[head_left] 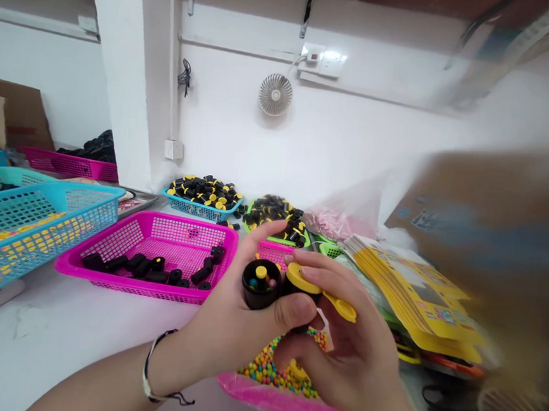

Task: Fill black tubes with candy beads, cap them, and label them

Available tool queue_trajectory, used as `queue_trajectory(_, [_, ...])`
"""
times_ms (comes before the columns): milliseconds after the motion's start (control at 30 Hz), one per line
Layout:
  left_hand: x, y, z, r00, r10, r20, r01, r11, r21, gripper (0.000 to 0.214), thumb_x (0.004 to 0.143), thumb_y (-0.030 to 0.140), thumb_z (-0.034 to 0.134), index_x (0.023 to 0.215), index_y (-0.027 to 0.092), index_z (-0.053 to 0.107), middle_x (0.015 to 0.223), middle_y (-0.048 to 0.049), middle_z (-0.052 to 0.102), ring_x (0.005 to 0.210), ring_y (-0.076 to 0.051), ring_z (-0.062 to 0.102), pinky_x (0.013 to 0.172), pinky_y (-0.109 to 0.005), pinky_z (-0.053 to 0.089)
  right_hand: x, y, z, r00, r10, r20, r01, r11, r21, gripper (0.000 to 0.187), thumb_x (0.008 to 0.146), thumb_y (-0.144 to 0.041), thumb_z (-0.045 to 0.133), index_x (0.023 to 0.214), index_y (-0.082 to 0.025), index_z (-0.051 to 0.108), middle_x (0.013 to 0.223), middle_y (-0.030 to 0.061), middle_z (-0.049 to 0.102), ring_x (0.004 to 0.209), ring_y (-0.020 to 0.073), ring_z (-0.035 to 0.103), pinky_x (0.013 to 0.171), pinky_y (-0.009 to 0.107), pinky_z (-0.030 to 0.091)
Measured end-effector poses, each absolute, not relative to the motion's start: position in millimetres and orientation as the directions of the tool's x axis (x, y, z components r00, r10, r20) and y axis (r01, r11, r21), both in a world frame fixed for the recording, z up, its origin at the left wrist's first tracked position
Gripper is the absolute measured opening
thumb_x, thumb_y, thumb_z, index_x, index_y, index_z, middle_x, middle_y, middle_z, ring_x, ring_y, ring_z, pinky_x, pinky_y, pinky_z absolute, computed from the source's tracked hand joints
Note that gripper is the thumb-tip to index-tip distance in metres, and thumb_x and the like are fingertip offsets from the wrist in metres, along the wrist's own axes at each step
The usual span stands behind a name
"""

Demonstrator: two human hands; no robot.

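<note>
My left hand [231, 329] grips an open black cylindrical container [261, 287], which holds small coloured beads and a yellow-topped piece. My right hand [351, 351] pinches a yellow flip cap [303, 277] on a second black cylinder, partly hidden by my fingers. The two hands nearly touch, with the containers side by side. Beneath them, a heap of multicoloured candy-like beads [273, 370] lies on a pink tray [282, 401]. A magenta mesh basket [158, 237] with loose black cylinders [143, 266] stands left of my left hand.
A blue mesh basket [39, 231] holding yellow pieces sits at the left. Behind stand a blue basket [203, 207] and a green tray [272, 238], both piled with black-and-yellow cylinders. Yellow printed cards [414, 299] lie at the right, beneath a blurred brown carton [490, 248].
</note>
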State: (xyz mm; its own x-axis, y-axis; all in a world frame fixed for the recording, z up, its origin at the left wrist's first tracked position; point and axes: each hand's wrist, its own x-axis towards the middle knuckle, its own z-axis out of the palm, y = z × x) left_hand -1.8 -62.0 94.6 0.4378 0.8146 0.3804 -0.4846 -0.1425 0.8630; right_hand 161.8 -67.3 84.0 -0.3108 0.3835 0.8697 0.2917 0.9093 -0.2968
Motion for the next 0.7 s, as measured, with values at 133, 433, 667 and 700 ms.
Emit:
queue_trajectory(133, [2, -62, 91, 0.455, 0.813, 0.365, -0.488, -0.115, 0.865, 0.088, 0.080, 0.041, 0.077, 0.147, 0.030, 0.022, 0.058, 0.0091, 0.051, 0.049, -0.008, 0.047, 0.048, -0.017, 0.040, 156, -66, 77, -0.234, 0.338, 0.912, 0.329, 0.910, -0.253, 0.059, 0.075, 0.001, 0.059, 0.128, -0.025, 0.054, 0.121, 0.0100, 0.064, 0.113, 0.0246, 0.060, 0.090, 0.042, 0.058])
queue_trajectory(433, [6, -63, 87, 0.490, 0.769, 0.411, -0.563, -0.080, 0.822, 0.078, 0.084, 0.035, 0.075, 0.144, 0.027, 0.025, 0.063, 0.0091, 0.055, 0.054, -0.004, 0.050, 0.055, -0.014, 0.043, 157, -71, 78, -0.215, 0.215, 0.953, 0.411, 0.905, -0.112, 0.063, 0.068, 0.003, 0.061, 0.127, -0.021, 0.059, 0.120, 0.0103, 0.067, 0.107, 0.0239, 0.067, 0.082, 0.035, 0.062])
queue_trajectory(667, [-2, -59, 91, 0.513, 0.775, 0.369, -0.424, -0.146, 0.894, 0.098, 0.081, 0.032, 0.078, 0.150, 0.035, 0.008, 0.076, 0.0050, 0.064, 0.067, -0.012, 0.062, 0.067, -0.024, 0.050, 181, -64, 100, -0.355, 0.529, 0.771, 0.083, 0.839, -0.537, 0.026, 0.086, -0.028, 0.071, 0.112, -0.029, 0.073, 0.116, 0.0067, 0.073, 0.109, 0.0240, 0.068, 0.087, 0.038, 0.061])
queue_trajectory(700, [-3, -59, 92, 0.522, 0.773, 0.361, -0.385, -0.165, 0.908, 0.099, 0.081, 0.030, 0.078, 0.150, 0.036, 0.008, 0.073, 0.0059, 0.063, 0.065, -0.012, 0.061, 0.064, -0.023, 0.049, 182, -62, 100, -0.338, 0.537, 0.773, 0.045, 0.829, -0.557, 0.019, 0.088, -0.030, 0.069, 0.106, -0.029, 0.075, 0.111, 0.0062, 0.075, 0.105, 0.0225, 0.070, 0.087, 0.037, 0.061])
